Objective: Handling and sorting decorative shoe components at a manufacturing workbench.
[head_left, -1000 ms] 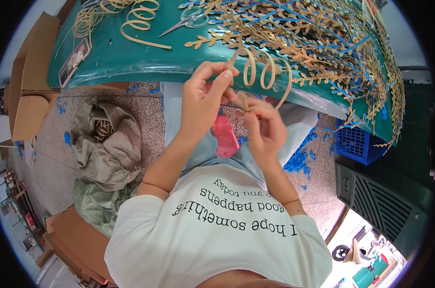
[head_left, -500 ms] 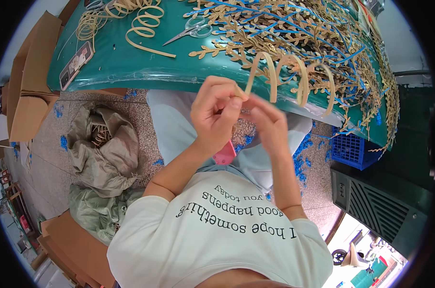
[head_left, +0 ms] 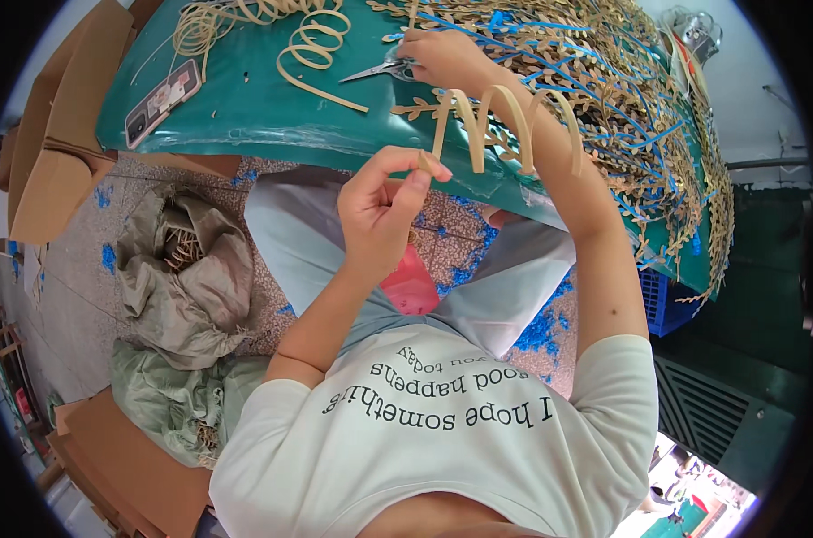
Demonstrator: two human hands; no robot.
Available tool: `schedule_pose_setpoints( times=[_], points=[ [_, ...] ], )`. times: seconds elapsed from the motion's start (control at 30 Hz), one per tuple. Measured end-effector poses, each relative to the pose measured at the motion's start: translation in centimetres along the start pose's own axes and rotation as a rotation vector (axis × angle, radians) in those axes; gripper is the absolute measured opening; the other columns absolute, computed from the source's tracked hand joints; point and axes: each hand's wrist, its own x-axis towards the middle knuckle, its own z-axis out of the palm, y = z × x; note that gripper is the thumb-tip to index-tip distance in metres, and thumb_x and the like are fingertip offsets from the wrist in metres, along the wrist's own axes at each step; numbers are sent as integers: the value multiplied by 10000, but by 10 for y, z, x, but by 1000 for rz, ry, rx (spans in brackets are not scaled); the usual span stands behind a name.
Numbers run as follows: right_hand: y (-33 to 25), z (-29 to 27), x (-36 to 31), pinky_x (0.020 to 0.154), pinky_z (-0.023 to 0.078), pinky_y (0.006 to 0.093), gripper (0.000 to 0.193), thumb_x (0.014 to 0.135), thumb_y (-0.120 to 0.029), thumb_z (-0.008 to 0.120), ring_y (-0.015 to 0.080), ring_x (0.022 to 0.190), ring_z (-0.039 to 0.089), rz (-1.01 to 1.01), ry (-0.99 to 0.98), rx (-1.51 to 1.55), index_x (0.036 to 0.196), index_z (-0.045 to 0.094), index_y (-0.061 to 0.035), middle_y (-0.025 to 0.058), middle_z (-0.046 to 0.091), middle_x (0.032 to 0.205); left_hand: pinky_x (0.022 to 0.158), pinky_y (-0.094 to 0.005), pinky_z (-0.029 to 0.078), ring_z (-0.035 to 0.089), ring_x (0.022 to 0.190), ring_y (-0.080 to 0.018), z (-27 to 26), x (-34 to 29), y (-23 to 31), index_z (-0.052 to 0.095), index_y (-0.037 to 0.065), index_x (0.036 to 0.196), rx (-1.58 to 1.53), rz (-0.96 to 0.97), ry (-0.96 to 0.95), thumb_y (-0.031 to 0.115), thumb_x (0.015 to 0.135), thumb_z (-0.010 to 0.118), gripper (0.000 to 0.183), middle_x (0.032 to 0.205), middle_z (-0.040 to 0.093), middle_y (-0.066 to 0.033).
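My left hand [head_left: 380, 202] is raised in front of the table edge, thumb and forefinger pinched on the end of a pale flat strip [head_left: 502, 130]. That strip runs off to the right in wide loose coils. Across the table stretches my right arm. My right hand [head_left: 449, 61] has its fingers curled at the handles of a pair of scissors [head_left: 380, 69], whose blades lie on the green table cover [head_left: 254, 117] and point left. Part of the handles is hidden by the fingers. Gold leafy sprigs with blue stems [head_left: 595, 99] lie around and beyond this hand.
More pale coiled strips [head_left: 312, 40] and a phone [head_left: 163, 103] lie on the table's left. Sacks [head_left: 187, 278] and cardboard [head_left: 129, 457] stand on the floor at left. Blue scraps [head_left: 539, 334] litter the floor. A blue crate [head_left: 653, 300] is under the right side.
My right hand has left the left hand's side and reached forward to the scissors. My left hand still pinches the strip, slightly further left. The view has shifted a little.
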Motion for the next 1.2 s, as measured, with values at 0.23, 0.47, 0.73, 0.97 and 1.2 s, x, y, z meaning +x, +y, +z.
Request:
schedule_pose_setpoints(
  times=[0.23,0.47,0.73,0.97,1.2],
  points=[
    [-6,-9,-19,754,482,377,267,765,-114,582,299,884,574,58,62,158,1027,588,-58,105,587,964,537,-176,479,400,470,12,-3,3,3,582,-3,954,39,-140,84,65,863,509,135,843,605,-86],
    [-1,-9,-17,721,489,401,279,741,-194,617,300,844,591,54,121,136,997,612,-83,105,619,870,502,-186,491,348,419,15,-1,10,3,574,-17,1048,-31,-83,142,68,856,498,223,817,594,-78],
    [-9,-102,-99,689,455,226,456,712,-171,698,112,778,540,377,254,1157,1113,503,-77,-1,555,962,582,-198,516,521,620,-40,0,10,4,579,-14,1041,-12,-56,95,58,867,500,203,883,589,-89],
    [-56,-165,-115,650,434,293,551,568,-255,768,207,741,528,102,-149,557,1021,534,-47,73,541,903,440,-149,339,465,561,1,5,6,-11,605,-5,995,188,41,18,21,845,552,162,884,598,-44],
    [-57,-167,-122,652,444,322,510,557,-260,762,223,738,542,95,-161,440,958,538,-38,83,538,836,428,-153,304,424,526,10,7,5,-15,619,4,976,267,114,26,33,835,572,152,830,599,-34]
  ],
)
